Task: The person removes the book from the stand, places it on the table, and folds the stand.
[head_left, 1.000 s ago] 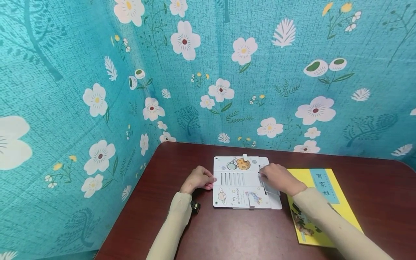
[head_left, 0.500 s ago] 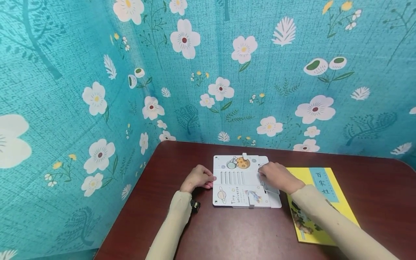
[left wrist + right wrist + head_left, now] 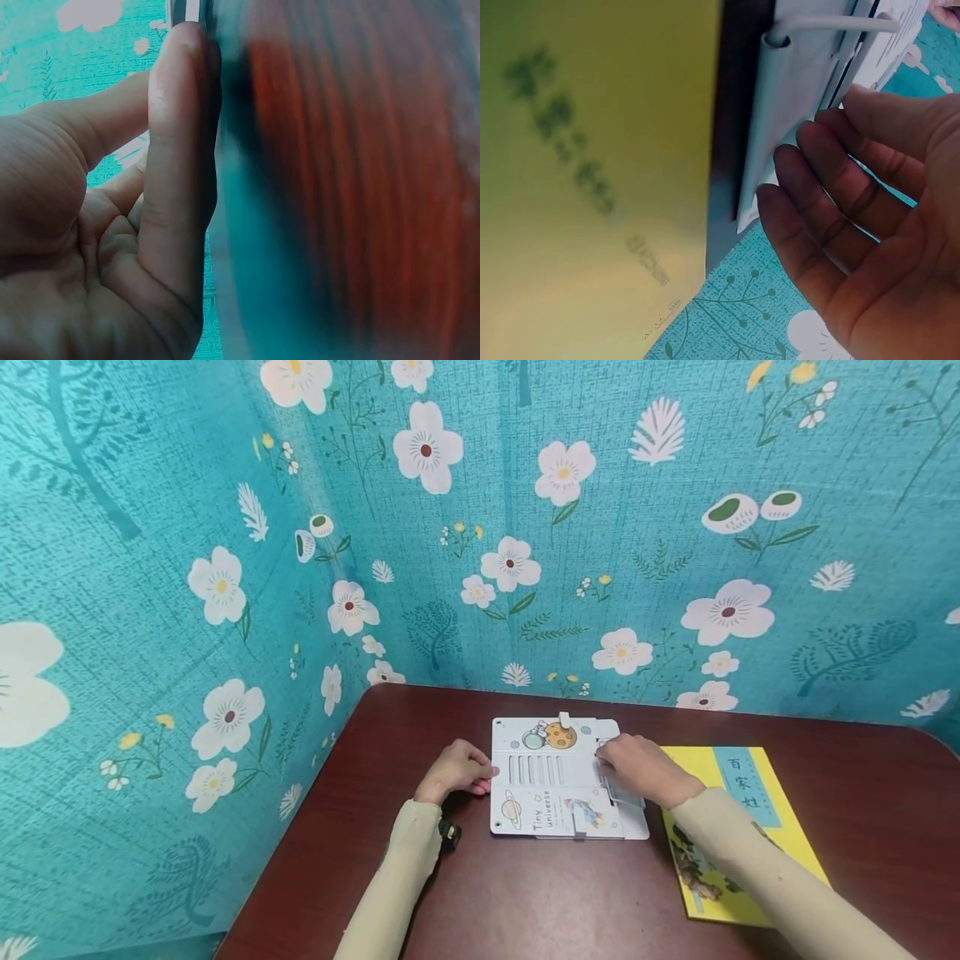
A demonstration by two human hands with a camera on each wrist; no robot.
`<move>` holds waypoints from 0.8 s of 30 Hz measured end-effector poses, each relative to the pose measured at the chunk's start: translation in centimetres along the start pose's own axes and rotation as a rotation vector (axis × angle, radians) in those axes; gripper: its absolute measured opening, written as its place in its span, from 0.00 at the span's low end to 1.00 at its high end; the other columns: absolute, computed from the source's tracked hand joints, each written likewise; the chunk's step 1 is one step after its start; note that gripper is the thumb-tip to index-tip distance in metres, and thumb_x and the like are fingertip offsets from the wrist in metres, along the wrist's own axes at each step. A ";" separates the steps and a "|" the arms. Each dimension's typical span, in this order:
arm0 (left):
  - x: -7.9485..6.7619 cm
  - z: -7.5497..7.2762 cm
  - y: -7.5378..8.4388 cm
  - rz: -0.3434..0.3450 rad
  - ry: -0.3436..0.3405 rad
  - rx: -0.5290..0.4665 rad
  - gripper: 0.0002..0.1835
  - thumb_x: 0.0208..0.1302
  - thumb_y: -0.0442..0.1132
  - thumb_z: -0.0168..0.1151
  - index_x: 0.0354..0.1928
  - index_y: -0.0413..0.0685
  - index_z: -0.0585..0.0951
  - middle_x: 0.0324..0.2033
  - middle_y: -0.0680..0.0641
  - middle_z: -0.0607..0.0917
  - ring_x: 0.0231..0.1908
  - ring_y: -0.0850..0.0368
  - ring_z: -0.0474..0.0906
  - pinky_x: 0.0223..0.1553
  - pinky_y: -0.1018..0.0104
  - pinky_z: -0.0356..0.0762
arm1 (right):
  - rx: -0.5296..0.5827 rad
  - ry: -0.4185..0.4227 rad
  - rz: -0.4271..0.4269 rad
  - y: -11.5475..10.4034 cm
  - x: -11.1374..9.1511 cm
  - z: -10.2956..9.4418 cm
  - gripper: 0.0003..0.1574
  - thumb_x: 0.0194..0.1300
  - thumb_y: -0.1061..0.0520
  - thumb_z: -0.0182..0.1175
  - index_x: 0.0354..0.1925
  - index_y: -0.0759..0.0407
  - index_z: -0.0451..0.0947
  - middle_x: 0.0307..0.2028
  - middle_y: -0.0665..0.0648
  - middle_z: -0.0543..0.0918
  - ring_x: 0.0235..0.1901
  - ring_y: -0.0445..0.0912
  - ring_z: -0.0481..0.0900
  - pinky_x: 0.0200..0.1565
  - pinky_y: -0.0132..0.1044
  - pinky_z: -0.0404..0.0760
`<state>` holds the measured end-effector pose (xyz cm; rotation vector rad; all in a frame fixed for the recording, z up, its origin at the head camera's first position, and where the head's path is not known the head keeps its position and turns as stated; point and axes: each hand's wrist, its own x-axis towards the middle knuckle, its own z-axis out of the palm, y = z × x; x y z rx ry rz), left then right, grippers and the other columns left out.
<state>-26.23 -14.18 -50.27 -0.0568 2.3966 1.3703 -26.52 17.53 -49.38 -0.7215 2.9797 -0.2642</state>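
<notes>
A white book stand (image 3: 536,768) with cartoon planets, an astronaut and the words "Tiny universe" lies flat on the table. My left hand (image 3: 457,771) pinches its left edge; in the left wrist view a long finger (image 3: 180,150) reaches that edge. At the stand's right part, my right hand (image 3: 637,768) grips a piece near the slot with thumb and fingertips. Close to those curled fingers (image 3: 825,187), the right wrist view shows a bent metal wire support (image 3: 832,24). Part of the stand is hidden under the right hand.
A yellow book (image 3: 787,852) with a blue title panel lies right of the stand, partly under the right forearm. The dark red table (image 3: 525,893) meets a teal flowered cloth (image 3: 465,635) at its back and left. A black band sits at the left wrist.
</notes>
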 end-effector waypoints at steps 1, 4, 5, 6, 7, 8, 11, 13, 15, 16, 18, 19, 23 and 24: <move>0.0 0.0 0.0 0.004 0.001 0.004 0.08 0.67 0.34 0.70 0.40 0.34 0.87 0.22 0.45 0.86 0.19 0.62 0.82 0.27 0.70 0.86 | 0.003 -0.004 0.000 0.1 -0.1 0.0 0.04 0.67 0.58 0.70 0.38 0.59 0.89 0.36 0.57 0.92 0.26 0.44 0.74 0.33 0.36 0.74; 0.0 0.1 0.0 0.017 0.005 0.015 0.08 0.66 0.34 0.71 0.38 0.34 0.87 0.21 0.46 0.85 0.19 0.63 0.81 0.27 0.70 0.86 | 0.014 -0.018 0.000 0.2 -0.3 -0.2 0.04 0.67 0.58 0.70 0.37 0.58 0.89 0.36 0.56 0.91 0.26 0.43 0.75 0.33 0.35 0.74; -0.1 0.2 0.0 0.021 0.009 0.019 0.08 0.65 0.34 0.72 0.37 0.34 0.88 0.21 0.46 0.85 0.19 0.63 0.81 0.26 0.69 0.86 | 0.017 -0.021 -0.004 0.2 -0.4 -0.2 0.03 0.67 0.58 0.70 0.37 0.57 0.89 0.35 0.55 0.91 0.26 0.43 0.75 0.33 0.35 0.74; -0.1 0.2 0.1 0.026 0.016 0.029 0.08 0.65 0.35 0.72 0.37 0.35 0.88 0.21 0.46 0.85 0.19 0.63 0.81 0.26 0.69 0.86 | 0.021 -0.024 -0.006 0.3 -0.5 -0.2 0.03 0.67 0.58 0.70 0.37 0.57 0.89 0.34 0.55 0.91 0.26 0.43 0.75 0.32 0.34 0.74; -0.2 0.2 0.2 0.032 0.024 0.040 0.08 0.65 0.36 0.72 0.36 0.35 0.88 0.21 0.47 0.85 0.19 0.62 0.82 0.26 0.69 0.86 | 0.026 -0.028 -0.008 0.3 -0.6 -0.3 0.03 0.67 0.58 0.70 0.36 0.57 0.88 0.33 0.54 0.90 0.25 0.42 0.74 0.31 0.34 0.73; -0.2 0.1 0.3 0.041 0.035 0.059 0.09 0.65 0.37 0.72 0.36 0.36 0.88 0.21 0.46 0.86 0.20 0.62 0.82 0.26 0.68 0.86 | 0.030 -0.029 -0.011 0.3 -0.8 -0.3 0.03 0.67 0.58 0.70 0.35 0.56 0.88 0.31 0.53 0.89 0.25 0.42 0.74 0.31 0.34 0.73; -0.5 0.0 0.7 0.074 0.089 0.166 0.11 0.67 0.43 0.72 0.37 0.41 0.89 0.24 0.47 0.88 0.22 0.60 0.84 0.27 0.68 0.85 | 0.032 -0.017 -0.020 0.3 -1.1 -0.3 0.04 0.66 0.56 0.71 0.34 0.55 0.88 0.29 0.51 0.88 0.23 0.41 0.72 0.29 0.33 0.72; -0.8 -0.1 1.1 0.097 0.139 0.250 0.13 0.67 0.48 0.71 0.40 0.44 0.89 0.26 0.47 0.89 0.24 0.59 0.85 0.28 0.67 0.83 | 0.032 0.002 -0.031 0.2 -1.5 -0.5 0.04 0.65 0.55 0.72 0.36 0.54 0.88 0.30 0.51 0.89 0.24 0.40 0.72 0.29 0.33 0.72; -1.0 -0.2 1.3 0.109 0.192 0.325 0.16 0.67 0.52 0.70 0.43 0.47 0.89 0.28 0.48 0.89 0.26 0.58 0.84 0.30 0.65 0.80 | 0.031 0.025 -0.035 0.1 -2.0 -0.7 0.07 0.64 0.54 0.73 0.39 0.55 0.89 0.33 0.52 0.91 0.26 0.39 0.74 0.32 0.34 0.75; -1.2 -0.3 1.5 0.108 0.212 0.349 0.17 0.67 0.53 0.70 0.45 0.47 0.88 0.29 0.48 0.88 0.27 0.57 0.83 0.31 0.64 0.78 | 0.030 0.034 -0.037 0.0 -2.2 -0.8 0.09 0.63 0.53 0.74 0.41 0.55 0.90 0.35 0.53 0.91 0.27 0.40 0.75 0.33 0.35 0.78; -1.4 -0.4 1.8 0.107 0.248 0.385 0.18 0.67 0.54 0.70 0.48 0.49 0.88 0.31 0.49 0.87 0.28 0.56 0.81 0.33 0.62 0.77 | 0.038 0.043 -0.038 -0.2 -2.7 -1.1 0.11 0.63 0.53 0.74 0.43 0.56 0.89 0.38 0.54 0.92 0.30 0.41 0.78 0.36 0.39 0.82; -1.5 -0.4 1.9 0.105 0.260 0.398 0.18 0.67 0.54 0.70 0.49 0.50 0.87 0.32 0.50 0.87 0.29 0.57 0.79 0.34 0.61 0.76 | 0.042 0.044 -0.031 -0.4 -3.0 -1.2 0.13 0.63 0.53 0.74 0.44 0.56 0.90 0.39 0.55 0.92 0.32 0.42 0.79 0.39 0.41 0.84; -1.9 -0.2 2.4 0.132 0.286 0.434 0.20 0.66 0.55 0.70 0.51 0.51 0.87 0.33 0.51 0.87 0.31 0.57 0.78 0.36 0.60 0.76 | 0.044 0.049 -0.018 -1.0 -3.9 -1.5 0.16 0.63 0.52 0.74 0.47 0.57 0.89 0.43 0.56 0.92 0.38 0.46 0.84 0.45 0.47 0.87; -2.0 0.0 2.5 0.146 0.291 0.438 0.20 0.66 0.55 0.69 0.52 0.51 0.87 0.34 0.51 0.87 0.32 0.57 0.78 0.36 0.60 0.76 | 0.043 0.052 -0.015 -1.2 -4.2 -1.6 0.16 0.62 0.52 0.74 0.47 0.57 0.89 0.43 0.56 0.91 0.38 0.46 0.84 0.45 0.48 0.87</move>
